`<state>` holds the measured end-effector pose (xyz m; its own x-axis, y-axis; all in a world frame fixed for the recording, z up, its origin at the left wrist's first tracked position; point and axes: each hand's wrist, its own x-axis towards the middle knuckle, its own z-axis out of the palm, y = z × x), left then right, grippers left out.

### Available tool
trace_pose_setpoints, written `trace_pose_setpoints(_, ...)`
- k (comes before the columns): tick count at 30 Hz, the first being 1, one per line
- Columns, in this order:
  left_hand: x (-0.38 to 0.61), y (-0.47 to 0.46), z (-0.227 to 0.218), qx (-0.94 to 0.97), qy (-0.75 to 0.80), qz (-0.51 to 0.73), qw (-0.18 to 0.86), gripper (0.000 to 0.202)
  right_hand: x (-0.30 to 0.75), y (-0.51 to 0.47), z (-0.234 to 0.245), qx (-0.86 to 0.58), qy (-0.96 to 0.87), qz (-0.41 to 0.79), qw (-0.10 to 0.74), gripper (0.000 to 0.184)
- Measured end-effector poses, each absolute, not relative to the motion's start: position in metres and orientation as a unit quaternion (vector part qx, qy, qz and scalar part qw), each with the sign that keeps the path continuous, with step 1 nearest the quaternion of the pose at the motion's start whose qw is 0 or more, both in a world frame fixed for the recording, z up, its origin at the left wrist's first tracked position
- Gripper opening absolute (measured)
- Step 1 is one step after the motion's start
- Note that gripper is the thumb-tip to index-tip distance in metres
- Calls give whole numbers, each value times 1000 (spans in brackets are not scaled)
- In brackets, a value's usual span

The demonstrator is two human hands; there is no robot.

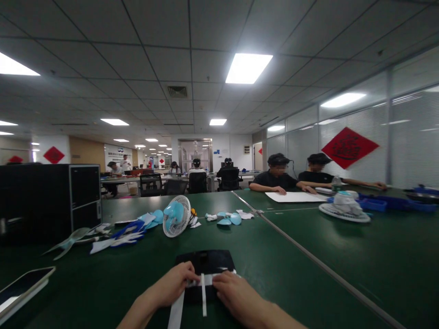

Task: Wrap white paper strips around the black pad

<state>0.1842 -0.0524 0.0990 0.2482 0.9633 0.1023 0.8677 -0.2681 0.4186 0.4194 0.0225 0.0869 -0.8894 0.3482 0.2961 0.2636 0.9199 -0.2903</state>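
Observation:
A flat black pad [206, 262] lies on the green table [281, 274] near the front edge. White strips [203, 297] cross its near side and hang toward me. My left hand [176, 283] rests on the pad's near left edge, fingers curled and pinching the white strip. My right hand [233, 290] lies on the pad's near right edge, fingers bent down on the strip's other end.
A small white and blue fan [176, 215] stands beyond the pad among blue and white loose parts [228, 218]. A black computer case [51, 201] stands left, a phone [20, 288] at the near left. Two people [277, 176] sit at the far right table by a white sheet [295, 196].

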Motion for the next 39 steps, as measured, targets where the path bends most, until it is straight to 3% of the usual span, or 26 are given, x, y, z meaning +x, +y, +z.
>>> trace_pose_setpoints(10,177,-60,106,749,614,194,159,25,448,40,85,-182,-956,166,159,37)
trace_pose_setpoints(26,163,-53,99,724,636,194,182,24,475,45,95,-219,-953,136,162,29)
trace_pose_setpoints(34,163,-48,96,716,643,195,190,23,447,68,96,-230,-935,135,232,23)
trace_pose_setpoints(39,156,-46,99,696,661,231,159,25,399,89,102,-226,-944,118,209,29)
